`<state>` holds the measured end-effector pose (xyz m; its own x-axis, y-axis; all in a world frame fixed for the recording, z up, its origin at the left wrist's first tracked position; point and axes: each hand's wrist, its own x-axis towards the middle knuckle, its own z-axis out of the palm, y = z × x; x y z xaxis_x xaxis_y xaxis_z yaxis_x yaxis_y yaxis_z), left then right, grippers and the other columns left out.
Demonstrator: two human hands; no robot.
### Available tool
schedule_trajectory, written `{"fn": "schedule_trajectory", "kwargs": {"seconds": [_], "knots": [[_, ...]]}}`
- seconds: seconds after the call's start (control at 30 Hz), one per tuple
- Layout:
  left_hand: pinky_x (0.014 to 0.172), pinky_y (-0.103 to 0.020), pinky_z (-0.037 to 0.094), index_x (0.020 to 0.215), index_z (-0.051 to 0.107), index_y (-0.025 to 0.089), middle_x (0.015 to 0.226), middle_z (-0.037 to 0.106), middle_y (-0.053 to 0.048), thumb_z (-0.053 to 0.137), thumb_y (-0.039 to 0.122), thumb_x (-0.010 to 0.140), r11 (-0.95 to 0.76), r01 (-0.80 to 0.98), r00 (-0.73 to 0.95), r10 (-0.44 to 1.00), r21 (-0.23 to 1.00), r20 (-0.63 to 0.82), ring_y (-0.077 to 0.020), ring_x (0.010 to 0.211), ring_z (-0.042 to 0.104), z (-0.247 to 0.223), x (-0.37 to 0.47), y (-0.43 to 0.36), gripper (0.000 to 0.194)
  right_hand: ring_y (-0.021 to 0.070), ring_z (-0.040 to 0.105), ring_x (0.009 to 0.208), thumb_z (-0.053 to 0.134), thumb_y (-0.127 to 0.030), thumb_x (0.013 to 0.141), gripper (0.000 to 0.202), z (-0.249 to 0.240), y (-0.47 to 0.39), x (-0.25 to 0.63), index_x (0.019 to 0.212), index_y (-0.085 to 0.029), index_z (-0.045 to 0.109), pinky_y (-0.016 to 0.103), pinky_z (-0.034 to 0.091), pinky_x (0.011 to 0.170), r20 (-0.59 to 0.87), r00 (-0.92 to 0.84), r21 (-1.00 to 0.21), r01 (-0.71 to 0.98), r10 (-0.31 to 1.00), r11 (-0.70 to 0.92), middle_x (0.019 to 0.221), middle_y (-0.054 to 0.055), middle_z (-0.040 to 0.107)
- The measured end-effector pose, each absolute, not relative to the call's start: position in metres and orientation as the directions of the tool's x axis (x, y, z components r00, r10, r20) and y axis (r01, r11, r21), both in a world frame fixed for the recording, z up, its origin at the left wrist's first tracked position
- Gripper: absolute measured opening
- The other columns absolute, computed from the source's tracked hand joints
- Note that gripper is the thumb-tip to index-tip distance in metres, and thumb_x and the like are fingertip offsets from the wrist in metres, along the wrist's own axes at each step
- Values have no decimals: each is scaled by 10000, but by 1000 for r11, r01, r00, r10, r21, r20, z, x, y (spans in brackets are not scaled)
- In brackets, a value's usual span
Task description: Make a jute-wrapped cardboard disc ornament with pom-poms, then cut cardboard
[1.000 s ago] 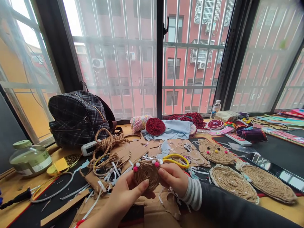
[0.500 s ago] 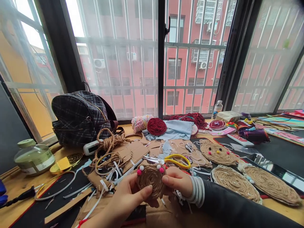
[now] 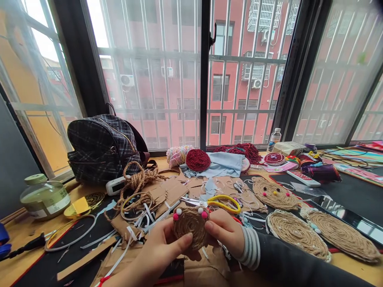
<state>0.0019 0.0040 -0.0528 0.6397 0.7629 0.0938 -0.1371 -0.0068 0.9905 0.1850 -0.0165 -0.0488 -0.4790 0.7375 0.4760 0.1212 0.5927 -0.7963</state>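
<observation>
A small coiled twine disc (image 3: pixel 189 225) is held up between my two hands, with a white and a pink pom-pom at each upper corner. My left hand (image 3: pixel 167 243) grips its left and lower side, the thumb lying across the front of the coil. On the right edge, my right hand (image 3: pixel 224 231) pinches it with the thumb in front; its other fingers are partly hidden behind. Just beyond the disc lie scissors with yellow handles (image 3: pixel 224 203), their blades pointing left. Brown cardboard (image 3: pixel 206 265) is beneath my hands.
Larger twine discs (image 3: pixel 296 233) lie at the right, near a dark glossy phone-like slab (image 3: pixel 350 217). A plaid backpack (image 3: pixel 104 149), a twine bundle (image 3: pixel 140 177) and a glass jar (image 3: pixel 44 197) stand at the left. Red yarn (image 3: pixel 198 160) sits by the window.
The view has shifted very slightly. Both hands keep the same hold on the twine disc, and nothing else has visibly moved.
</observation>
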Motion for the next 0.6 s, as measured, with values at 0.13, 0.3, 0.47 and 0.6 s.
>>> {"fn": "schedule_trajectory", "kwargs": {"seconds": [0.13,0.3,0.47,0.6], "knots": [[554,-292,535,856,640,111,712,687,-85,722,407,656,-7,-166,638,762,986,113,-196,562,660,-54,2,4,366,63,331,392,311,-580,865,560,-48,-17,183,550,-146,471,191,229,372,472,-475,-817,81,742,571,446,-38,368],[537,-287,528,884,635,118,700,694,-79,732,411,642,2,-173,627,771,985,108,-199,547,660,-53,2,2,392,65,337,403,327,-609,843,554,-45,-23,176,551,-155,449,190,234,372,515,-416,-804,68,749,591,458,-38,365],[565,-283,528,844,630,114,706,706,-81,743,442,615,3,-131,543,837,991,69,-200,565,664,-43,4,-1,416,78,377,407,210,-689,825,661,-37,-12,187,519,-156,454,206,297,399,443,-503,-791,171,742,588,438,-21,399],[570,-292,532,813,608,116,631,692,-54,774,460,551,52,-92,450,893,994,-5,-207,563,662,-39,7,3,463,112,515,504,141,-618,882,683,-24,14,221,657,-139,572,229,414,487,484,-221,-517,708,847,480,540,24,540]]}}
